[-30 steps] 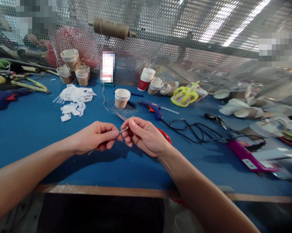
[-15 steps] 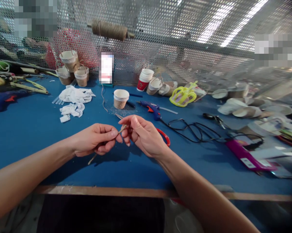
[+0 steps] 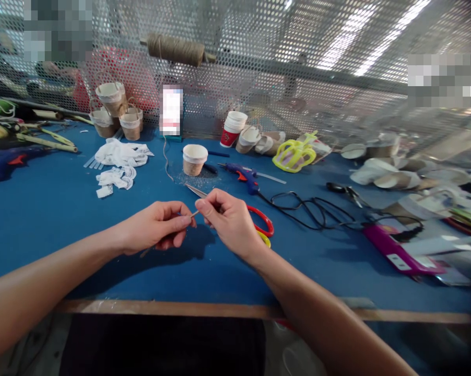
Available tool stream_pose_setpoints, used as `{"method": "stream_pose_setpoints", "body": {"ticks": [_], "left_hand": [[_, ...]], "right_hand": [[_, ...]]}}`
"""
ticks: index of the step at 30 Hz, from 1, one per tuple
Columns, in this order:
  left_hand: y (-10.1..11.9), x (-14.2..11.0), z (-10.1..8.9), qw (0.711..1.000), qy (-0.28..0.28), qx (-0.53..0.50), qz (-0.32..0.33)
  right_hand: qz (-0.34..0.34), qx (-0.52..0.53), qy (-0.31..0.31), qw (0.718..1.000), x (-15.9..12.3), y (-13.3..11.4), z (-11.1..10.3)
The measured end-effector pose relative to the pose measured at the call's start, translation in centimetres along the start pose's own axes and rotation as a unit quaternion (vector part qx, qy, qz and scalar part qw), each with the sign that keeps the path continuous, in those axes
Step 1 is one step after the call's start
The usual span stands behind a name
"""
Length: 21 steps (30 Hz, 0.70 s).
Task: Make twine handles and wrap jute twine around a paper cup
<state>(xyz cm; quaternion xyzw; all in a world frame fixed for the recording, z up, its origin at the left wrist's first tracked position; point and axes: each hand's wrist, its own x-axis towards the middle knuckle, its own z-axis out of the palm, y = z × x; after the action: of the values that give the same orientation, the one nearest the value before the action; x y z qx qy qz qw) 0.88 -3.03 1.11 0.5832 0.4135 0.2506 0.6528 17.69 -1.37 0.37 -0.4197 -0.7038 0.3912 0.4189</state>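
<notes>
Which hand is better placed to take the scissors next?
Likely the right hand. Like the left hand, it pinches a thin strand, but it is closer to the scissors' red-and-yellow handles.

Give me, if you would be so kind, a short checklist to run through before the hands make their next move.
1. Left hand gripping the cord: ok, pinched between thumb and fingers.
2. Right hand gripping the cord too: ok, thumb and fingers are closed on it.
3. Scissors fully in sight: not ok, the right hand covers their middle; whether it touches them is unclear.
4. White-rimmed cup standing upright: ok, beyond the hands.
5. Glue gun right of the cup cool: cannot tell, nothing visible shows its heat.
</notes>
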Motion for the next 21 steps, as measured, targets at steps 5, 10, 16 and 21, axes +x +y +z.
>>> {"method": "stream_pose_setpoints", "body": {"ticks": [5,10,16,21], "left_hand": [[-0.28,0.04,-0.26,0.998,-0.025,-0.061,-0.007],[-0.17,0.04,-0.20,0.998,-0.036,-0.041,-0.017],[-0.04,0.05,-0.11,0.999,-0.017,0.045,-0.006],[-0.28,0.20,-0.18,0.999,0.002,0.051,0.005]], "right_hand": [[0.031,0.079,-0.027,0.996,0.34,-0.07,-0.46],[-0.021,0.029,-0.046,0.998,0.18,-0.45,-0.44],[-0.038,-0.055,0.006,0.998,0.16,-0.20,-0.19],[-0.040,-0.080,0.016,0.996,0.12,0.14,-0.04]]}}
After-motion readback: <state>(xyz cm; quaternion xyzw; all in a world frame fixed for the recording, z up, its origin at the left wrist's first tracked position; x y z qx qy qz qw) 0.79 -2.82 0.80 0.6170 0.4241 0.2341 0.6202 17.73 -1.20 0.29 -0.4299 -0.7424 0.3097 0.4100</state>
